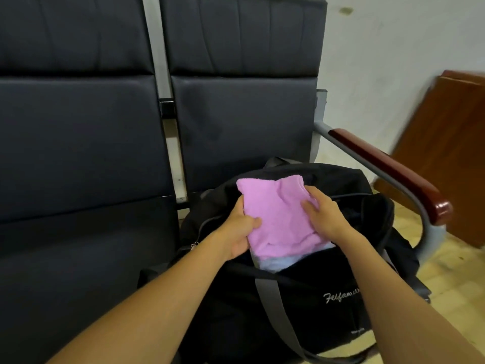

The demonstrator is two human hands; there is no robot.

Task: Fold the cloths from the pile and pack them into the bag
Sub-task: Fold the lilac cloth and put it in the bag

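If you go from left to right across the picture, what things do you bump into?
Left seat → left hand → pink cloth → right hand → armrest → wooden cabinet. The black bag sits under the hands, so it is left out.

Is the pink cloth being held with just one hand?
No, both the left hand and the right hand grip the pink cloth over the bag.
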